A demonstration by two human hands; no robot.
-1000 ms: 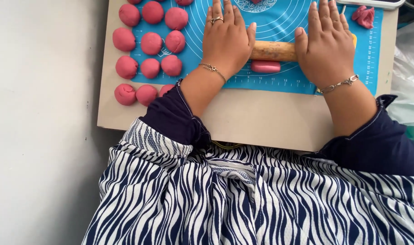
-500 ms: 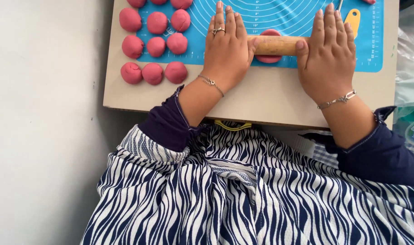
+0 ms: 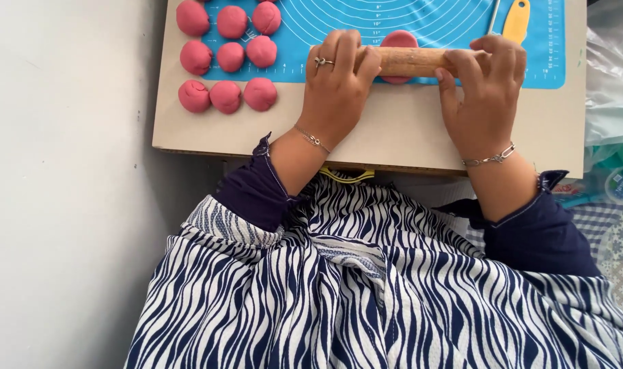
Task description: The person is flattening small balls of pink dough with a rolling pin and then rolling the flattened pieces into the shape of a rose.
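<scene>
Both hands, left (image 3: 335, 82) and right (image 3: 486, 89), clamped on wooden rolling pin (image 3: 410, 61) over pink dough (image 3: 399, 39); blue mat (image 3: 393, 20) on beige board (image 3: 393, 130), pale floor (image 3: 59, 191) alongside.

The wooden rolling pin (image 3: 414, 61) hides most of the flattened pink dough piece (image 3: 399, 39); its own ends vanish under the left hand (image 3: 335, 85) and right hand (image 3: 482, 89). Above the pin, the frame's top edge cuts off the blue silicone mat (image 3: 427, 20), the yellow-handled tool (image 3: 516, 20) and the top pink dough balls (image 3: 192, 17).

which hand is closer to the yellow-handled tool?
Right. The right hand lies just below the yellow-handled tool; the left hand is further off, across the rolling pin.
</scene>
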